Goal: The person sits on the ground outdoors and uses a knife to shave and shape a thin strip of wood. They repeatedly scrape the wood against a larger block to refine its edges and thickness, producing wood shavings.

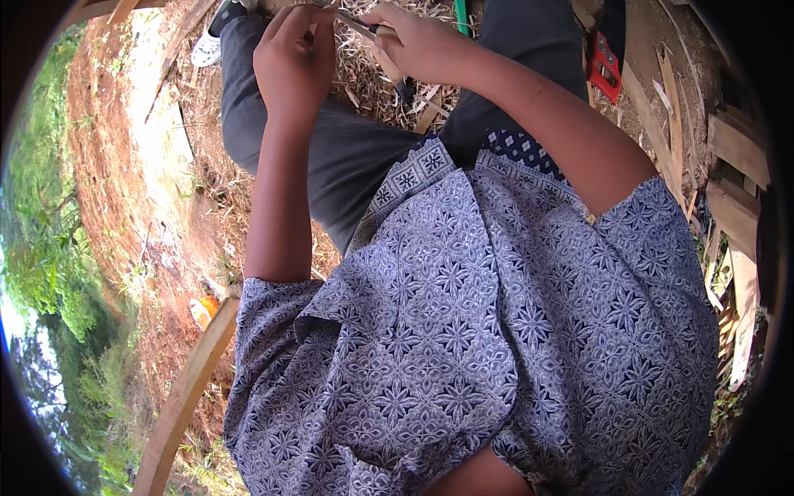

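My right hand (426,45) is closed around what looks like a knife (357,25), its narrow blade pointing up and left toward my other hand. A short pale-brown piece of its handle shows at the fingers. My left hand (296,58) is raised beside the blade tip with fingers curled and pinched together. Whatever they hold is cut off by the upper edge or too small to make out. Both hands are over the ground between my knees, where wood shavings (364,95) lie thick.
A tool with a dark end (405,89) lies among the shavings, near a green strip (461,16). By my right leg is a red-handled saw (605,68). Wooden planks (738,153) stack at the right. At the left stands a curved-looking wooden post (186,401), with an orange object (202,311) behind it.
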The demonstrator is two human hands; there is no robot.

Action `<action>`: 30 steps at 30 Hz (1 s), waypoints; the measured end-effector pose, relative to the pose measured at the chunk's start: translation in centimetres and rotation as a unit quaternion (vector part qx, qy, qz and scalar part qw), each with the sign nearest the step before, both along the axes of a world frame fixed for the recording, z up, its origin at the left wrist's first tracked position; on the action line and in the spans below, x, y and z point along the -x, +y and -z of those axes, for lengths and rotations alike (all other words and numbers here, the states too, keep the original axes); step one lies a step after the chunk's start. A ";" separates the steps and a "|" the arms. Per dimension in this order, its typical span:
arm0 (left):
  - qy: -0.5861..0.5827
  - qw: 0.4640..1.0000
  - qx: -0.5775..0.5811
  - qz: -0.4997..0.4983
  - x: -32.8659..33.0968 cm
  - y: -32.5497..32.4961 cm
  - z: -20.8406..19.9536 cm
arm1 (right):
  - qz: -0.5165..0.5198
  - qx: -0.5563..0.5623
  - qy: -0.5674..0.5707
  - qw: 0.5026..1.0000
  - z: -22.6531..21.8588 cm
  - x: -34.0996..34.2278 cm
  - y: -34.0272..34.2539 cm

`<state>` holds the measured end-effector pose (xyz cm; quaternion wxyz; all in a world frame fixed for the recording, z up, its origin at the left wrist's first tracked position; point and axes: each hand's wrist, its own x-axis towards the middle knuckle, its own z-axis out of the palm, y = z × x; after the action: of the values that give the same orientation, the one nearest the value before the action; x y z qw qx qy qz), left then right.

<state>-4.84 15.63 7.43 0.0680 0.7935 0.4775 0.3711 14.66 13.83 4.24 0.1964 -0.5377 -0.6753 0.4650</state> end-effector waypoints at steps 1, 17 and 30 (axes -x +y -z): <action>-0.001 1.000 0.003 0.007 -0.4 -0.2 -0.1 | 0.020 -0.022 0.006 1.000 -0.3 0.3 -1.0; 0.074 0.996 -0.024 -0.031 0.0 0.7 -0.8 | 0.025 -0.077 -0.027 0.996 4.4 1.6 -0.1; 0.038 0.999 -0.001 -0.038 0.1 -0.1 -0.9 | 0.086 -0.039 0.034 0.995 2.5 1.3 -4.1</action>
<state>-4.98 15.55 8.35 0.0344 0.7883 0.5094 0.3434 13.33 9.77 1.70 0.2793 -0.5701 -0.6370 0.4373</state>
